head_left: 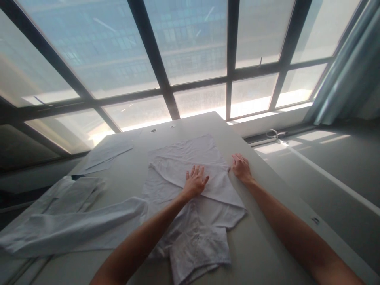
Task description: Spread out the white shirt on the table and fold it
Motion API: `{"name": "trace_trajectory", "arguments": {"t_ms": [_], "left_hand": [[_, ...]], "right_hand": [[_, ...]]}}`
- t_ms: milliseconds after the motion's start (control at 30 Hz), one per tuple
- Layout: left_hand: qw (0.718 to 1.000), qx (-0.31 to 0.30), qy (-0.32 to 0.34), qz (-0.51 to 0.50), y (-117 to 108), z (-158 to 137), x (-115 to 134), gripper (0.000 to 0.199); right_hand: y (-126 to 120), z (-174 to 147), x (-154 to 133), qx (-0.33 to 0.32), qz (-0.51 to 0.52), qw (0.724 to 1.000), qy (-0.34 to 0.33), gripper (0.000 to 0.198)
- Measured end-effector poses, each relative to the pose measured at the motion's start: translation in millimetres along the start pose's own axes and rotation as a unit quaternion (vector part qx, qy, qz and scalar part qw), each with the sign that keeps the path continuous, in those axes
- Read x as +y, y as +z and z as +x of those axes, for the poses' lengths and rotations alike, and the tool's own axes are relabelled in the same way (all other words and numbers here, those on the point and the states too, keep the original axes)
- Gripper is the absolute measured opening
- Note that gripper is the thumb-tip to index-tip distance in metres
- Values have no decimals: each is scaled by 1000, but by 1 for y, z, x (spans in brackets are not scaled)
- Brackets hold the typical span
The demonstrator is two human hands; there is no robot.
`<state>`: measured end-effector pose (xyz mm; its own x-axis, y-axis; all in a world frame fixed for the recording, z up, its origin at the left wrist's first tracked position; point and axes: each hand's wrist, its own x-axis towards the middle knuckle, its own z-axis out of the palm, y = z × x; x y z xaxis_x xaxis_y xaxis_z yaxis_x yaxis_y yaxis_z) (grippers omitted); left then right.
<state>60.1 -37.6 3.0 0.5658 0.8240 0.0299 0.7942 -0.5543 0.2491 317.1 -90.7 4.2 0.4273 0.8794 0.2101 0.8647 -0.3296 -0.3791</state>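
A white long-sleeved shirt (178,148) lies spread on the white table (255,245), one sleeve (225,184) folded across its body. The other sleeve (89,225) stretches out toward the left edge of view. My left hand (196,183) presses on the folded sleeve with its fingers apart, holding nothing. Just past the shirt's right edge, my right hand (241,168) rests on the tabletop, its fingers loosely bent and the thumb close to the cloth. Below my left hand, a crumpled part of the shirt (200,253) lies toward me.
More folded white cloth (74,194) lies at the table's left side, with flat white pieces (109,152) behind it. Large framed windows (192,43) stand beyond the table. On the right are a grey curtain (341,75) and a looped white cable (274,134) on the floor.
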Motion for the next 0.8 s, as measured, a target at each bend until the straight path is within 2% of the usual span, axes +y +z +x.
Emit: {"name": "trace_trajectory", "arguments": {"t_ms": [67,133,200,300,400,467,533,600,700,800], "left_hand": [[1000,10,28,5,6,-12,12,62],[999,27,43,11,7,-17,16,61],[998,36,48,9,7,-17,16,58],[999,18,31,-15,2,-9,5,55],[999,30,-29,-3,-12,3,-28,55],[994,46,-91,39,-25,9,-63,55],[985,33,-158,66,-37,13,-99,59],[977,30,-193,84,-43,17,-129,61],[972,43,-204,112,-42,20,-151,65],[972,44,-199,119,-37,22,-154,66]], "right_hand": [[-2,-7,-14,11,9,999,-36,52],[-1,-21,-32,9,22,994,-109,53],[4,-38,-51,-17,29,983,-179,54],[13,-59,-68,-80,6,972,-222,55],[20,-66,-70,-110,-20,968,-227,58],[22,-66,-68,-109,-26,968,-223,61],[22,-65,-66,-106,-28,969,-222,62],[20,-64,-64,-106,-25,968,-228,63],[16,-59,-53,-119,-20,965,-233,63],[12,-46,-34,-126,-37,975,-178,60]]}}
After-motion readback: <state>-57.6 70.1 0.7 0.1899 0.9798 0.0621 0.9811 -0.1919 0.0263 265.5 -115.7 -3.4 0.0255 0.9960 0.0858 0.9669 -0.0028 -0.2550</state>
